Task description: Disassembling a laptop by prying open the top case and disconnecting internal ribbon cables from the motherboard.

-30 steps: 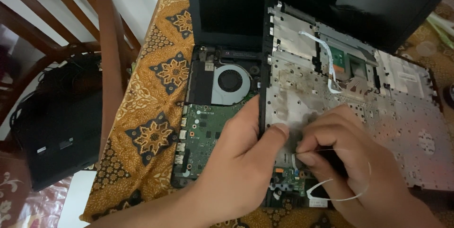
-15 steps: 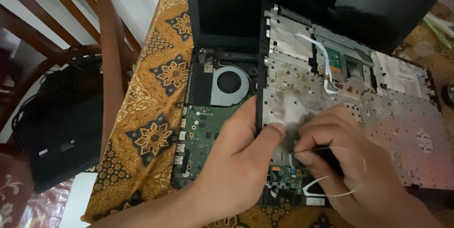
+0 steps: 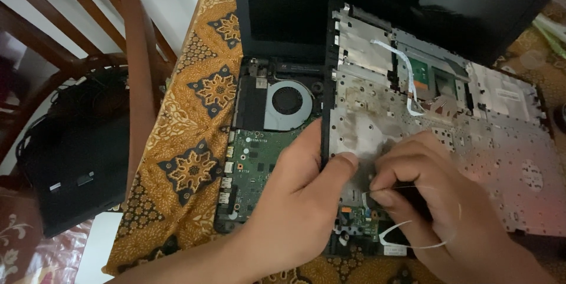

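While the left hand pinches the lifted keyboard cover at its near-left corner over the green motherboard, the right hand grips a thin white ribbon cable, which a hard tug could likely tear.

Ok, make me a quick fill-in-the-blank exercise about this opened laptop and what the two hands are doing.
1. The round cooling fan sits to the ____ of the lifted keyboard panel in the picture.
2. The left hand grips the panel's edge with its ____ on top.
3. The right hand pinches a thin ____ cable.
4. The laptop lies on a patterned ____.

Missing words: left; thumb; white; cloth
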